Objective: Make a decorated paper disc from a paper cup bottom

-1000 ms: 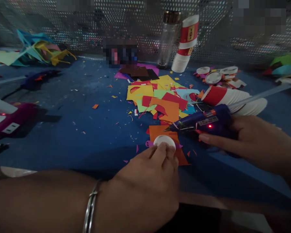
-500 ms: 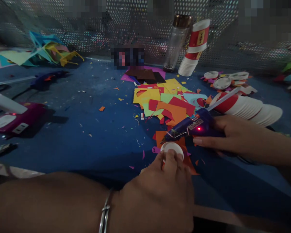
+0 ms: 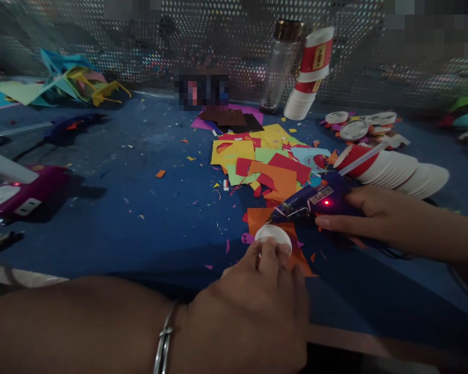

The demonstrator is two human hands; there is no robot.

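Observation:
My left hand reaches in from the bottom, a metal bangle on its wrist, and its fingertips press on a small white round disc. The disc lies on an orange paper sheet on the blue table. My right hand comes from the right and is wrapped around a purple glue gun with a red light lit. The gun's nozzle points left and down, ending just above the disc's upper right edge.
A heap of coloured paper pieces lies behind the disc. A lying stack of red-and-white paper cups, an upright cup stack and a clear bottle stand further back. Another glue gun rests at the left. A perforated metal screen closes the back.
The glue gun's nozzle has come down and left towards the white disc. My left hand has stayed on the disc. The view has shifted slightly.

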